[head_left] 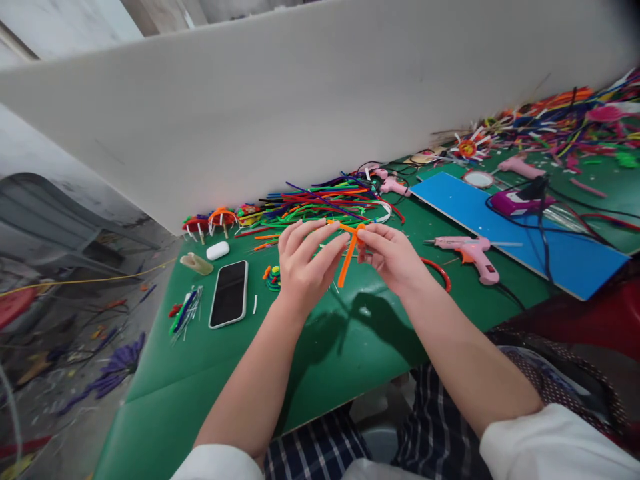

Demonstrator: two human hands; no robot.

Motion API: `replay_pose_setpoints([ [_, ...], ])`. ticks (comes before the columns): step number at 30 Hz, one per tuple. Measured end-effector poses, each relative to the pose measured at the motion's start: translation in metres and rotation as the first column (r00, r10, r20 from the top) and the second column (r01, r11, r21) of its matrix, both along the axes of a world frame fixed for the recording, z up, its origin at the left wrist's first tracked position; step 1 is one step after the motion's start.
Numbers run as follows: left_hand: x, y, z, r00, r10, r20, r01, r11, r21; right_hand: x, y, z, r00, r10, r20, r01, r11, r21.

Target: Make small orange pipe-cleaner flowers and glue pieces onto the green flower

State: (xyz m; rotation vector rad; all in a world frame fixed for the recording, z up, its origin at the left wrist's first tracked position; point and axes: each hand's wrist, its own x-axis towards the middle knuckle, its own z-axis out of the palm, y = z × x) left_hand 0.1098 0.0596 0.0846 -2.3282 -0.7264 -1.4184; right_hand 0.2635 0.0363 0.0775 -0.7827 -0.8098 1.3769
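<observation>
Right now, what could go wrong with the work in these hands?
The orange strip, pinched in the right hand, might slip or lose its shape, since it looks thin and bendable.

The nearest pink glue gun lies close to the right forearm, so a sideways swing could knock it; whether it is hot cannot be seen.

1 phone (229,294) (earbud case (218,251) behind) lies left of left hand (306,265).

Orange pipe cleaner (347,265); green tabletop (240,373); blue board (520,232); pink glue gun (473,249); plaid trousers (317,448), seemingly navy and white.
</observation>
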Motion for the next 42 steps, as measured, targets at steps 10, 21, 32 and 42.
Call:
replay_pose_setpoints([
  [10,0.002,-0.006,0.005,0.954,0.016,0.3,0.14,0.86,-0.49,-0.001,-0.003,0.004,0.972,-0.144,0.185,0.134,0.989,0.065],
  [21,0.01,-0.014,0.009,0.934,-0.014,0.358,0.28,0.65,-0.706,-0.004,-0.004,0.004,0.943,-0.185,0.278,0.159,0.981,0.112],
  [32,0.011,-0.014,0.012,0.788,-0.014,0.615,0.59,0.299,-0.75,-0.003,-0.005,0.002,0.906,-0.273,0.324,0.217,0.956,0.198],
  [42,0.01,-0.008,0.006,0.822,-0.023,0.569,0.543,0.333,-0.771,-0.003,-0.004,0.001,0.901,-0.237,0.363,0.178,0.966,0.19],
])
